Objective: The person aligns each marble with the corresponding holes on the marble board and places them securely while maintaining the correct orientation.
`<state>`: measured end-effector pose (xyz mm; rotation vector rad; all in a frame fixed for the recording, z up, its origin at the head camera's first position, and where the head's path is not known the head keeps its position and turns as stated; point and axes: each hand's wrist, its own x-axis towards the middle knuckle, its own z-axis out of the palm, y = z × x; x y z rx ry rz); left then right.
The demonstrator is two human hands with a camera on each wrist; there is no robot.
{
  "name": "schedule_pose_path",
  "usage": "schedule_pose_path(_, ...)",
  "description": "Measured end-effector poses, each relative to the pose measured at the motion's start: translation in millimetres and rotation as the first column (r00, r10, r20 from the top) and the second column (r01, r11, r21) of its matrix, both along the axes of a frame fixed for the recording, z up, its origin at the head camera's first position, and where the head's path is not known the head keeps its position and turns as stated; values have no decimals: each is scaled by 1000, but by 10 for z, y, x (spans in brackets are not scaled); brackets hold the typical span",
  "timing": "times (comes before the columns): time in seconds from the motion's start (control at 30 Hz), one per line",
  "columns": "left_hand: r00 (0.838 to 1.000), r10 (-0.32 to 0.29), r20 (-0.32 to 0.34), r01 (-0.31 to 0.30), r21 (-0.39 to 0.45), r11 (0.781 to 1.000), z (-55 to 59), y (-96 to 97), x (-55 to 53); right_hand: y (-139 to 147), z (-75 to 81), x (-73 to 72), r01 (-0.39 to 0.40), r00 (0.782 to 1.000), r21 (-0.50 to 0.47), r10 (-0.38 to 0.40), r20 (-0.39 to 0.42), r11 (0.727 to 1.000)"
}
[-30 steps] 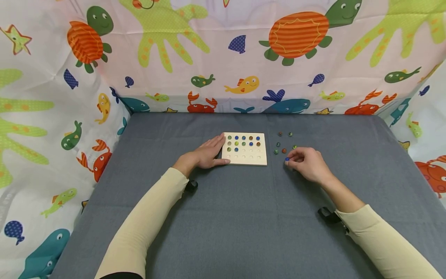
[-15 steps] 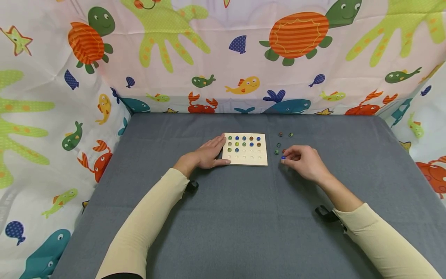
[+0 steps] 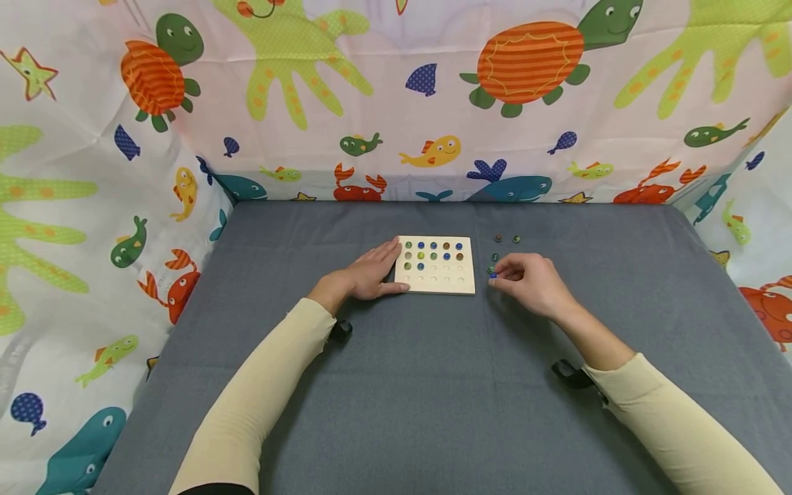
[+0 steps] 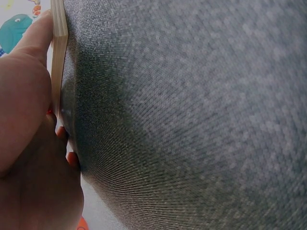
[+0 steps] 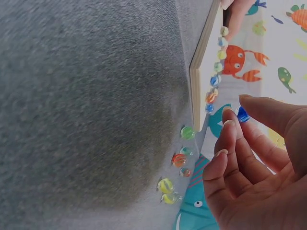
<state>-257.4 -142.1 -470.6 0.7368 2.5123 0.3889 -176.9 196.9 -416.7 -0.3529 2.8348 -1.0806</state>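
A pale wooden board (image 3: 447,280) with rows of round hollows lies on the grey cloth. Marbles fill its two far rows and the left part of the third. Along its left edge rests my left hand (image 3: 370,271), fingers straight, thumb at the near corner. My right hand (image 3: 533,282) pinches a blue marble (image 5: 243,114) between thumb and fingertips, raised over the cloth to the right of the board. Below and around this hand lie several loose marbles, among them a green marble (image 5: 187,132) and an orange marble (image 5: 179,160); in the head view the hand covers some.
Grey cloth (image 3: 396,399) covers the table. Behind and at both sides hangs a curtain (image 3: 383,69) printed with sea animals. Each wrist carries a black strap, such as the right strap (image 3: 570,375).
My right hand has moved left toward the board with the blue marble pinched in it. My left hand has stayed at the board's left edge.
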Motion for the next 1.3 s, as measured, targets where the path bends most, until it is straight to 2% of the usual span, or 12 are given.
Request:
schedule_pose_path(0.67,1000,1,-3,-1,-8,1000,-13,0,-2,-129,45,-74,-28,1000,-1,28,13,1000)
schedule_pose_path(1.07,1000,2,-1,-2,-35,999,108,25,58,-227,64,-120,-36,999,-14,36,10,999)
schedule_pose_path(1.3,1000,3,1,-3,-40,999,79,21,33,-275,52,-124,-37,999,-32,37,8,999)
